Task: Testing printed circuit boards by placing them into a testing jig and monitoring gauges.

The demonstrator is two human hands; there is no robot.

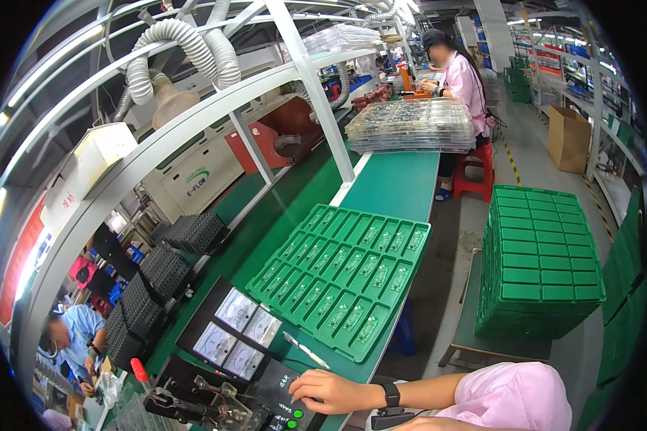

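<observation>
My right hand (327, 391), a dark band on its wrist, rests palm down on a sloped black control panel (273, 384). Its fingers are loosely bent and apart, with nothing seen in them. Two green buttons (295, 414) sit just below the fingertips. Left of the panel stands a test fixture (208, 402) with a red-handled toggle clamp (139, 370); what it holds is unclear. Several analog meters (237, 309) sit above the panel. A white pen-like tool (307, 350) lies beside a green compartment tray (370, 248) of small circuit boards (338, 316). My left hand is outside the picture.
Stacked green trays (546, 266) stand on a low table to the right. Clear plastic trays (410, 126) are piled farther along the bench. Black racks (133, 316) line the left. A co-worker in pink (461, 79) works at the far end; another in blue (79, 334) is lower left.
</observation>
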